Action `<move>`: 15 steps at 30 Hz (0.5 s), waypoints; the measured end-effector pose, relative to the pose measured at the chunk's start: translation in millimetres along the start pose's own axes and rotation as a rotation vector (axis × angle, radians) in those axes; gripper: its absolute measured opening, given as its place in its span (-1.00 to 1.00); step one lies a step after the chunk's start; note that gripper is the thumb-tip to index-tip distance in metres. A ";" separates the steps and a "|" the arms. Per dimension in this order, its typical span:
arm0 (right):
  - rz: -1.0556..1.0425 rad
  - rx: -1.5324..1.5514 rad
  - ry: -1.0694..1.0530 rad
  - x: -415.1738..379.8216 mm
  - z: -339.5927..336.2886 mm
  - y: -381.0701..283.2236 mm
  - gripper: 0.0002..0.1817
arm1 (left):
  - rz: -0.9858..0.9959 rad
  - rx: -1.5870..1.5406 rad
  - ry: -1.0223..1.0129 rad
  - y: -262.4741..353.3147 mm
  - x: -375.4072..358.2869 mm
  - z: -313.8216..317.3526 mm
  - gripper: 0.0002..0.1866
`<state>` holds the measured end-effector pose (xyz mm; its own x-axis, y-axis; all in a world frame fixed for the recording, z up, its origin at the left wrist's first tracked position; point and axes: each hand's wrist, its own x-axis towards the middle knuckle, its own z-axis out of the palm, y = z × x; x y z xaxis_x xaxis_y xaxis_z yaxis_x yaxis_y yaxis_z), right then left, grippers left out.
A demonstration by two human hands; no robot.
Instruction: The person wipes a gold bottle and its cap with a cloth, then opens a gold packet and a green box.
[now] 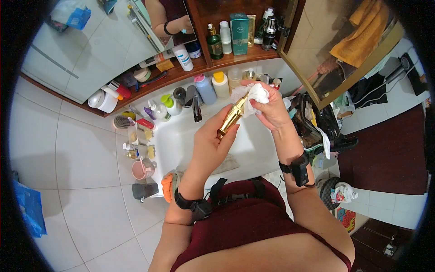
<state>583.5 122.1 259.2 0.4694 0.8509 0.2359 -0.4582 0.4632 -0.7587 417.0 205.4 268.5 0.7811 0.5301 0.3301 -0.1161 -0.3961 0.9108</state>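
Over the white sink (174, 140), my left hand (213, 138) is wrapped round a gold bottle (231, 119), which is tilted with its narrow end up and to the right. My right hand (273, 109) grips a crumpled white tissue (258, 94). The tissue touches the narrow upper end of the bottle and partly hides it. Behind my hands stand the dark faucet (196, 106), a blue bottle with a pink cap (206, 89) and a white bottle with a yellow cap (220, 85).
An open wooden cabinet (242, 60) holds bottles and a green box (239, 34). Its mirrored door (312, 54) swings out at the right. A pink cup (143, 168) stands on the sink's left edge, and a black bag (312, 122) lies right of the sink.
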 end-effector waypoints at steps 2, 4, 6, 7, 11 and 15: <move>-0.025 -0.037 0.051 0.9 4.5 0.4 -0.51 | 0.135 0.246 0.064 1.1 1.9 -0.6 -0.55; -0.063 -0.102 0.102 0.8 4.7 2.0 -0.53 | 0.244 0.482 0.110 7.9 5.8 -3.7 -0.53; -0.115 -0.197 0.151 0.6 0.8 7.0 -0.56 | 0.296 0.550 0.134 9.0 7.2 -4.4 -0.53; -0.121 -0.206 0.168 -0.2 -0.3 8.6 -0.58 | 0.323 0.585 0.147 9.7 7.3 -4.7 -0.54; -0.127 -0.189 0.233 -4.7 -2.0 13.5 -0.65 | 0.271 0.556 0.136 11.5 4.1 -6.5 -0.54; -0.129 -0.145 0.225 -5.8 -10.1 19.0 -0.69 | 0.296 0.452 0.205 5.9 4.2 -4.8 -0.52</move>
<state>579.7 123.5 237.3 0.6798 0.7033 0.2081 -0.2789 0.5103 -0.8135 416.7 208.9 276.4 0.6151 0.4642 0.6374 -0.0031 -0.8069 0.5906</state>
